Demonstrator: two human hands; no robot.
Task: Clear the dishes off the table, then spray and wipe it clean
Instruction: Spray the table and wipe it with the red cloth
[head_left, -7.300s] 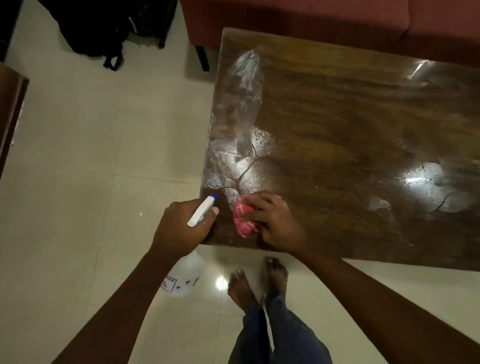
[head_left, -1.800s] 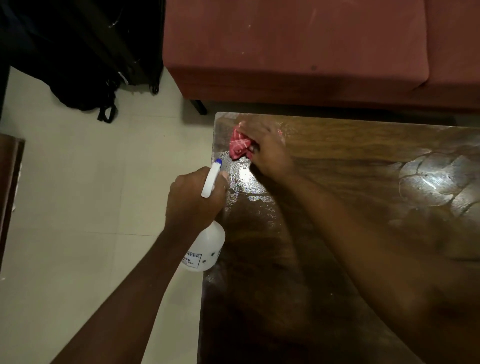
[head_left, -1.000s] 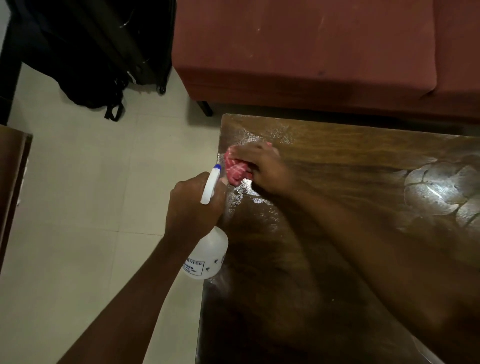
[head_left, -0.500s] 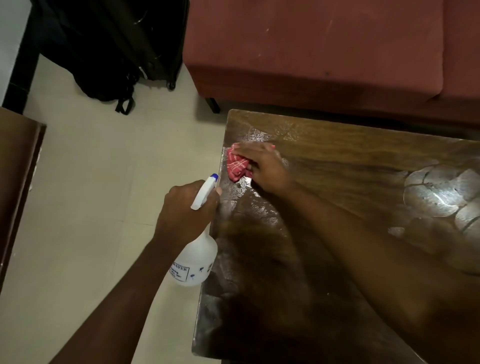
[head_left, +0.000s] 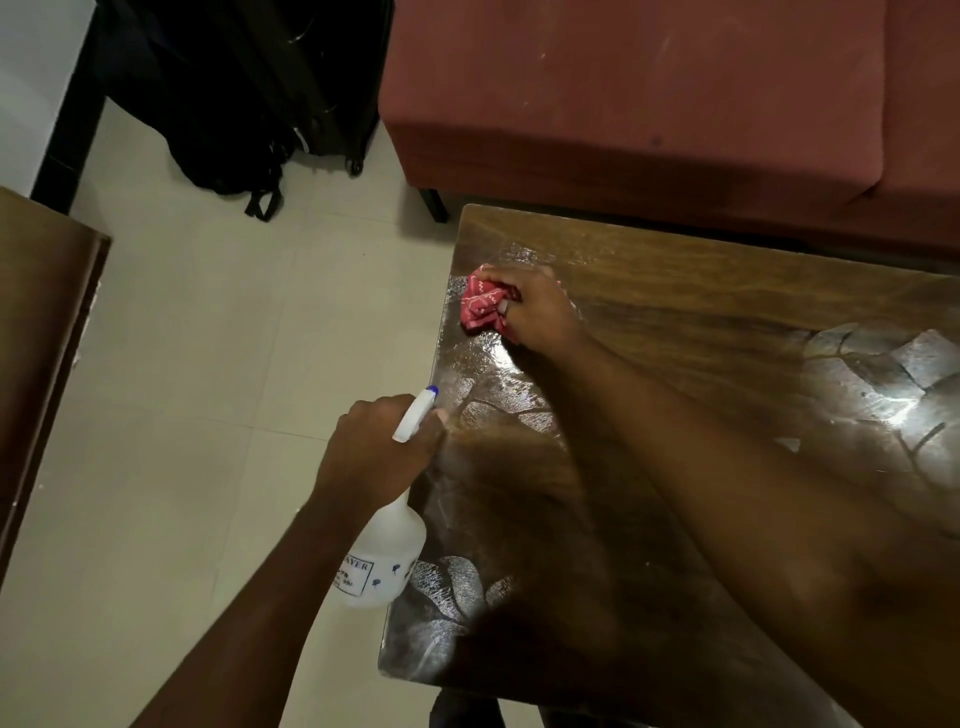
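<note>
A dark wooden table (head_left: 701, 322) fills the right half of the head view, its top wet and glossy near the left edge. My right hand (head_left: 537, 309) grips a crumpled red patterned cloth (head_left: 483, 305) and presses it on the table near the far left corner. My left hand (head_left: 379, 452) holds a translucent white spray bottle (head_left: 384, 556) by its neck, just off the table's left edge; the white trigger head with a blue tip (head_left: 415, 413) points at the table. No dishes are on the visible part of the table.
A red sofa (head_left: 649, 93) stands right behind the table's far edge. A black backpack and suitcase (head_left: 249, 104) sit on the pale tiled floor (head_left: 182, 364) at the upper left. Another brown wooden piece of furniture (head_left: 41, 332) juts in from the left.
My right hand slid the cloth from the far corner toward me along the left edge, then back out a little. My left hand with the bottle drifted slightly toward me.
</note>
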